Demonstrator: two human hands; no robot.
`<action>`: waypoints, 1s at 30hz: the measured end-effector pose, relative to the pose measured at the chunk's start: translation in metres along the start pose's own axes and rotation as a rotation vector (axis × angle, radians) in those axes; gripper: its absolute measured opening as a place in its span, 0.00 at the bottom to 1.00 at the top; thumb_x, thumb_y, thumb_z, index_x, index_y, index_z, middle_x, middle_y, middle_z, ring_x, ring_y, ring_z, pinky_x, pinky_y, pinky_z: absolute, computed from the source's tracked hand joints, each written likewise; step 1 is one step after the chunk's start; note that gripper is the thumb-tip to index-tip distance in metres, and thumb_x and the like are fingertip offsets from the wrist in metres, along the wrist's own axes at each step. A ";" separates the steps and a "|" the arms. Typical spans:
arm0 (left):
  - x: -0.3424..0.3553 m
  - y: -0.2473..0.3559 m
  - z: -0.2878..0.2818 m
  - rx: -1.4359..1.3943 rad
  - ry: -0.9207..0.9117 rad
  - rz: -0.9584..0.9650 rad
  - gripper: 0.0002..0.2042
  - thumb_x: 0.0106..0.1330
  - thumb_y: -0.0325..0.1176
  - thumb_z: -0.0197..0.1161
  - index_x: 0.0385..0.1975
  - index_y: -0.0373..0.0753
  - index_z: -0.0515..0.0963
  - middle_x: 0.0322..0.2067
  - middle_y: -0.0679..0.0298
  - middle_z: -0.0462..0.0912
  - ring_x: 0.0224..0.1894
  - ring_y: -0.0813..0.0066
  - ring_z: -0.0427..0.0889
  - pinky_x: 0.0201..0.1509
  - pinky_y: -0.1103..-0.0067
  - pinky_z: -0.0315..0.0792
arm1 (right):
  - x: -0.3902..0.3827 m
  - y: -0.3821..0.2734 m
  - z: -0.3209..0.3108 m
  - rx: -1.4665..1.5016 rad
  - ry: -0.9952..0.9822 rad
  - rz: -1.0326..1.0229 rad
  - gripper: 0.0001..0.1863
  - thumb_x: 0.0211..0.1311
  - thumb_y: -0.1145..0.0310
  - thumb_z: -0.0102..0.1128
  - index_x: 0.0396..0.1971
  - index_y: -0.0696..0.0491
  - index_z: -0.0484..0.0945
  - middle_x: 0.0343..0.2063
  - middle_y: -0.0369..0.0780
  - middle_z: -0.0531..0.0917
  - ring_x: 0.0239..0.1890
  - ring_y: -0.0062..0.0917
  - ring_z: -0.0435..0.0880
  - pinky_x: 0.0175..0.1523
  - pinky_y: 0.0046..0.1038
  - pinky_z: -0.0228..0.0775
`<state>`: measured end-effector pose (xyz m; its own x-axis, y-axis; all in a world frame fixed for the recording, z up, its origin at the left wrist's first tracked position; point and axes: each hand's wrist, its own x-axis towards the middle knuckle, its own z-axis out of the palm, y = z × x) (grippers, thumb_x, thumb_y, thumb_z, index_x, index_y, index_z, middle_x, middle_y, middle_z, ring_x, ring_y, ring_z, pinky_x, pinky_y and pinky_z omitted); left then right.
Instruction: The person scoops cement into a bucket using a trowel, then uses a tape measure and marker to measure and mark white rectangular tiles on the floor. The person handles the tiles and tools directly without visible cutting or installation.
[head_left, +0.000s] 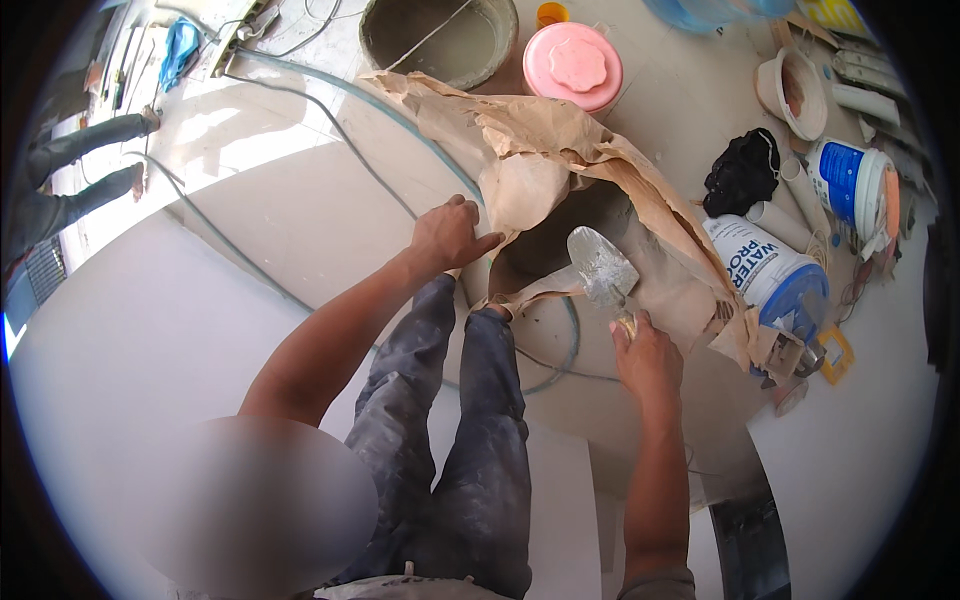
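Observation:
My left hand [450,235] is closed on the near-left edge of a large crumpled brown paper bag [620,160], whose opening shows a dark grey interior. My right hand [648,355] grips the handle of a pointed trowel [600,265], its metal blade speckled pale grey and held over the right side of the bag's opening. My legs, in dusty dark trousers, stand just behind the bag.
Beyond the bag are a grey mixing tub [435,65] and pink-lidded bucket [572,65]. Rightward lie white-and-blue buckets [760,270], pipes and a black cloth [740,170]. Hoses and cables [340,120] cross the floor. Another person's legs [90,170] show at upper left.

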<state>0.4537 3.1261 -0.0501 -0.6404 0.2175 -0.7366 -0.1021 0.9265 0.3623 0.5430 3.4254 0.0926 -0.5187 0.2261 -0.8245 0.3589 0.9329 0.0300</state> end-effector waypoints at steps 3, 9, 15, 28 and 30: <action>0.004 0.030 0.020 0.132 0.009 0.024 0.33 0.59 0.65 0.68 0.40 0.34 0.82 0.44 0.52 0.82 0.47 0.52 0.85 0.52 0.64 0.79 | 0.028 -0.011 -0.004 -0.227 0.108 -0.122 0.18 0.74 0.54 0.56 0.47 0.55 0.77 0.38 0.51 0.87 0.44 0.47 0.88 0.48 0.46 0.78; 0.055 0.055 0.048 0.255 0.060 0.117 0.19 0.68 0.49 0.61 0.40 0.37 0.84 0.43 0.54 0.85 0.48 0.56 0.86 0.52 0.64 0.79 | 0.118 -0.043 0.010 -0.705 0.116 -0.292 0.10 0.68 0.65 0.57 0.42 0.49 0.86 0.40 0.38 0.88 0.44 0.32 0.89 0.44 0.32 0.80; 0.070 0.030 0.042 0.073 0.246 0.116 0.08 0.65 0.37 0.58 0.33 0.43 0.84 0.37 0.57 0.85 0.44 0.55 0.86 0.50 0.63 0.79 | 0.115 -0.030 0.045 -0.787 -0.030 -0.253 0.10 0.68 0.68 0.56 0.41 0.49 0.86 0.40 0.41 0.89 0.41 0.34 0.90 0.42 0.35 0.81; 0.061 0.017 0.020 -0.157 0.002 0.283 0.20 0.65 0.50 0.67 0.35 0.34 0.85 0.40 0.49 0.87 0.46 0.50 0.86 0.53 0.63 0.78 | 0.217 -0.058 0.074 -0.430 -0.019 -0.435 0.16 0.71 0.59 0.56 0.43 0.56 0.84 0.40 0.48 0.88 0.41 0.46 0.89 0.51 0.41 0.80; 0.054 -0.001 -0.017 -0.213 0.001 0.202 0.22 0.64 0.50 0.71 0.37 0.32 0.85 0.37 0.48 0.87 0.42 0.53 0.87 0.49 0.65 0.78 | 0.213 -0.052 0.076 -0.256 -0.057 -0.317 0.19 0.71 0.55 0.58 0.45 0.56 0.84 0.43 0.51 0.87 0.48 0.45 0.87 0.56 0.44 0.77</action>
<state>0.4060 3.1317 -0.0807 -0.6651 0.3902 -0.6368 -0.1300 0.7792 0.6132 0.4728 3.4039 -0.1278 -0.5263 -0.0925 -0.8453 -0.0196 0.9951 -0.0967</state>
